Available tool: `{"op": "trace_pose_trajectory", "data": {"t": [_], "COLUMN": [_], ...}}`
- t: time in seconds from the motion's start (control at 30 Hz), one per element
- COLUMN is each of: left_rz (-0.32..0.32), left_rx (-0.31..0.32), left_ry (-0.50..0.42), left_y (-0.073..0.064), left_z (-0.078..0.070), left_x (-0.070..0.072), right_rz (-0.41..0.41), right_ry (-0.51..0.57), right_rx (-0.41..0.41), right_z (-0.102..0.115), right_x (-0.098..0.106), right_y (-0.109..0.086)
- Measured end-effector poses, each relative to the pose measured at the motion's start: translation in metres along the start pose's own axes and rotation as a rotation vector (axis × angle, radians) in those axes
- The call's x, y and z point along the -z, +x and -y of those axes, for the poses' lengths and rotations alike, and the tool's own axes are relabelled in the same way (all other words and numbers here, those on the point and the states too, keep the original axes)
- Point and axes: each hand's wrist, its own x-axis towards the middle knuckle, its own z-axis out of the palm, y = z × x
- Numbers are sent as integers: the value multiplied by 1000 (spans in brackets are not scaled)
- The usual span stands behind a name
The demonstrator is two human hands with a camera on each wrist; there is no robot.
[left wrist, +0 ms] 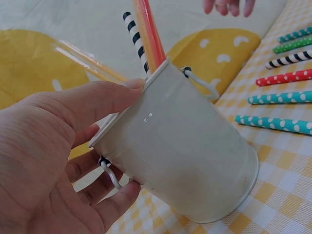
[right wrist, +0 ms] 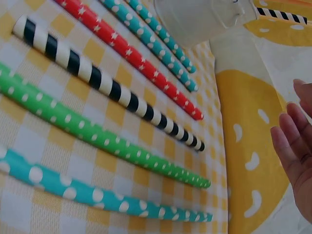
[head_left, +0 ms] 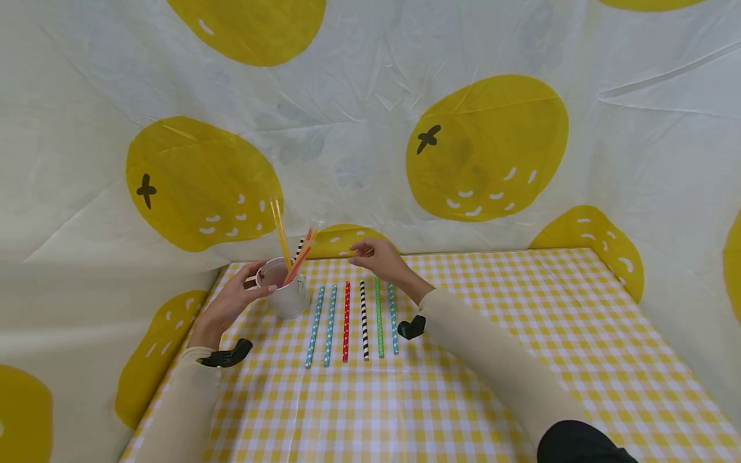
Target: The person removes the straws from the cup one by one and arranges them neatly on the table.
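Note:
My left hand grips a small white metal bucket by its rim, thumb on the edge and fingers beside one of its wire handles. The bucket stands at the table's left, holding yellow straws, orange-red straws and a black-and-white striped straw. My right hand hovers past the far ends of a row of paper straws, fingers loosely bent with nothing between them. The row has blue dotted straws, a red starred one, a striped one and a green dotted one.
A yellow-and-white checked tablecloth covers the table. Close behind its far edge hangs a pale cloth printed with big yellow fruit, which also runs down the left side. Dark bands with cameras sit on both wrists.

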Motion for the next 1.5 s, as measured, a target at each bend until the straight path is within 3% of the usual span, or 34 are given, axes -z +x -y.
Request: {"op": "trace_pose_trajectory", "data": {"t": [0.57, 1.1, 1.5], "left_rz": [-12, -19, -15], "left_rx": [5, 9, 16], "left_ry": [9, 14, 12], "left_y": [1, 2, 3], "left_z": [0, 1, 0], "left_x": [0, 0, -1], "right_rz": [10, 74, 57], "right_ry": [118, 205, 195], "right_rx": [74, 137, 81], "right_z": [28, 51, 58], "right_x": [-33, -64, -75], "right_y": [26, 32, 38]}}
